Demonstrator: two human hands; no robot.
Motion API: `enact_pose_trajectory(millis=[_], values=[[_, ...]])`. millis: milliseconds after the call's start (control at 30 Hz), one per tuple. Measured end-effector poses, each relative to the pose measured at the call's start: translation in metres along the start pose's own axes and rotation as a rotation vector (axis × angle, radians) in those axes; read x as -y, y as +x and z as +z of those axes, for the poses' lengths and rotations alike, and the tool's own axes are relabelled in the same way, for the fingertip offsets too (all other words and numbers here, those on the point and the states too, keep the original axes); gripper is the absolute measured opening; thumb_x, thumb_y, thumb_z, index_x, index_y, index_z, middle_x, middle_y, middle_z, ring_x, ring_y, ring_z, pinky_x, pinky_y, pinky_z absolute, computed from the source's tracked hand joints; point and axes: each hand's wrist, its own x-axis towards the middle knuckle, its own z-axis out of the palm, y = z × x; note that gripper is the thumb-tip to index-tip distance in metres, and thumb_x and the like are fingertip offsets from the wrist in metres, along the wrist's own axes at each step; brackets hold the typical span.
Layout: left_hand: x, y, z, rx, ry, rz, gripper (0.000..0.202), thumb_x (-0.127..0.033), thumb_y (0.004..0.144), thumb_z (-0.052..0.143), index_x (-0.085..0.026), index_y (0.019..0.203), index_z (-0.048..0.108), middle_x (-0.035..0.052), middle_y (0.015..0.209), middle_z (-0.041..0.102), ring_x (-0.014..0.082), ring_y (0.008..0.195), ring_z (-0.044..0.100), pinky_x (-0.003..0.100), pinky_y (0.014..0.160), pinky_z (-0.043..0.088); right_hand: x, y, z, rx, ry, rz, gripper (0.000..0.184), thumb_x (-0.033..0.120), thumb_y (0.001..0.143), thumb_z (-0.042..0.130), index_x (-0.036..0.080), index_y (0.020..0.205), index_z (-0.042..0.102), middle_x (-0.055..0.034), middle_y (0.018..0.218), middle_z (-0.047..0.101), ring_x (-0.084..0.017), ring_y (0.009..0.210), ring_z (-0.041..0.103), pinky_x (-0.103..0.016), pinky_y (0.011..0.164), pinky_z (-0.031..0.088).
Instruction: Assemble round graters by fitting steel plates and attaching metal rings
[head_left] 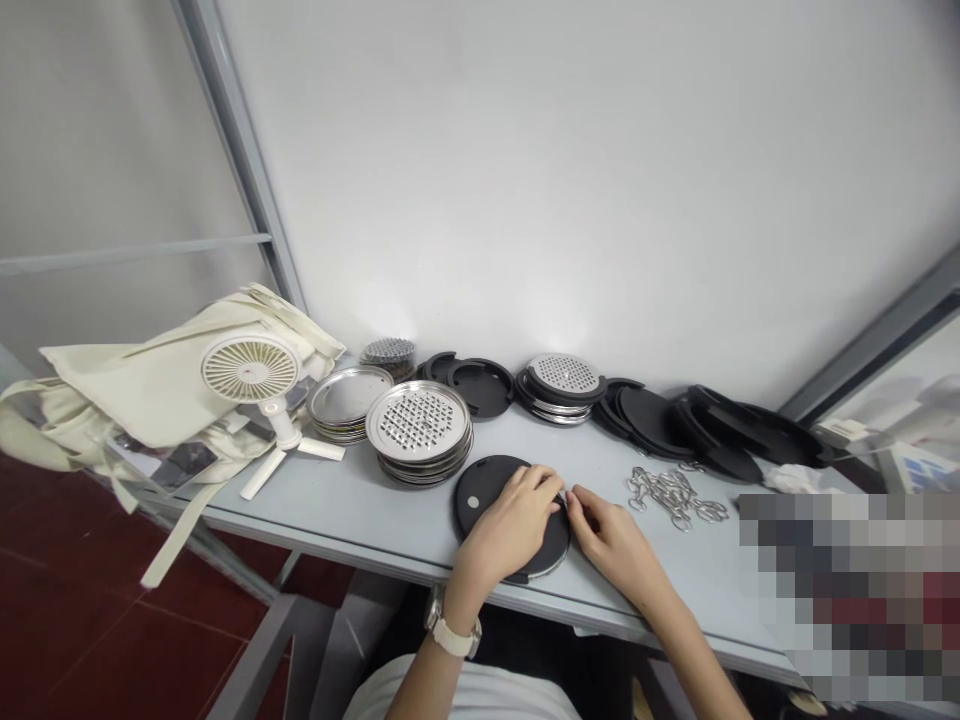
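Observation:
A black round grater holder (487, 482) lies at the front edge of the table, with a pale dot on its upper face and a thin metal rim showing at its lower right. My left hand (517, 515) rests across it, fingers bent over its right side and gripping there. At that same edge, the thumb and fingertips of my right hand (606, 530) are pinched together; whatever they hold is too small to make out. To the right of my right hand is a loose pile of metal rings (679, 495). Left of the holder stands a stack of round metal grater plates (418, 425).
Plain metal discs (349, 397) are stacked farther left, beside a white fan (251, 370) and a cream bag (165, 375). Along the wall sit black holders (480, 388), a stack topped by a perforated plate (565, 374) and more black parts (652, 420). A blurred patch covers the lower right.

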Motion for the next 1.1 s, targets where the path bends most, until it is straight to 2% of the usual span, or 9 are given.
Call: enact_pose_trajectory(millis=[167,333,600,700,800,967,1100], values=[[0.0,-0.001,-0.001,0.0,-0.02,0.008,0.023,-0.011,0.094,0.038,-0.021,0.11,0.051,0.0041,0.121,0.051,0.0181,0.115,0.045,0.034,0.102,0.038,-0.001,0.001,-0.002,-0.081,0.013,0.041,0.033,0.038,0.092,0.035,0.023,0.063,0.032,0.0072,0.049,0.034,-0.01,0.045,0.036,-0.022,0.048,0.028],[0.0,-0.001,0.0,-0.005,0.024,0.007,0.023,-0.015,0.095,0.038,-0.018,0.116,0.047,0.0067,0.116,0.053,0.0203,0.112,0.046,0.036,0.1,0.039,0.001,0.002,-0.002,-0.138,0.058,0.027,0.028,0.038,0.094,0.032,0.023,0.071,0.036,0.0065,0.055,0.04,-0.011,0.049,0.042,-0.022,0.052,0.033],[-0.001,-0.002,-0.001,-0.028,0.01,-0.001,0.03,-0.016,0.094,0.039,-0.018,0.124,0.039,0.0078,0.121,0.05,0.0207,0.116,0.044,0.036,0.101,0.038,0.004,0.002,-0.001,-0.056,0.122,-0.01,0.022,0.038,0.096,0.029,0.025,0.08,0.037,0.0058,0.06,0.043,-0.013,0.051,0.047,-0.023,0.054,0.036],[-0.002,-0.003,-0.001,-0.034,-0.019,-0.02,0.024,-0.019,0.095,0.04,-0.019,0.119,0.041,0.0072,0.117,0.052,0.02,0.113,0.046,0.034,0.097,0.042,0.006,0.001,-0.002,-0.03,0.136,-0.021,0.021,0.037,0.096,0.028,0.025,0.082,0.037,0.0058,0.06,0.042,-0.014,0.051,0.047,-0.024,0.055,0.036],[-0.001,-0.002,0.0,-0.041,0.046,-0.006,0.017,-0.02,0.097,0.034,-0.017,0.111,0.044,0.0078,0.11,0.053,0.0199,0.107,0.049,0.034,0.093,0.043,0.009,0.001,-0.003,-0.005,0.147,-0.041,0.021,0.036,0.097,0.027,0.025,0.082,0.037,0.0058,0.06,0.04,-0.014,0.051,0.045,-0.024,0.055,0.036],[0.003,0.001,0.005,-0.036,0.192,0.049,0.021,-0.012,0.097,0.027,-0.016,0.102,0.047,0.0072,0.103,0.053,0.0199,0.1,0.051,0.037,0.091,0.044,0.013,0.001,-0.003,0.031,0.148,-0.103,0.022,0.035,0.097,0.027,0.024,0.084,0.041,0.0027,0.068,0.048,-0.014,0.06,0.048,-0.024,0.06,0.038],[0.005,0.0,0.006,-0.044,0.181,0.052,0.02,-0.009,0.094,0.029,-0.016,0.102,0.047,0.007,0.104,0.052,0.0207,0.102,0.05,0.037,0.091,0.045,0.013,0.001,-0.003,0.025,0.142,-0.132,0.02,0.032,0.097,0.03,0.023,0.084,0.042,0.0026,0.069,0.048,-0.014,0.061,0.047,-0.025,0.062,0.039]])
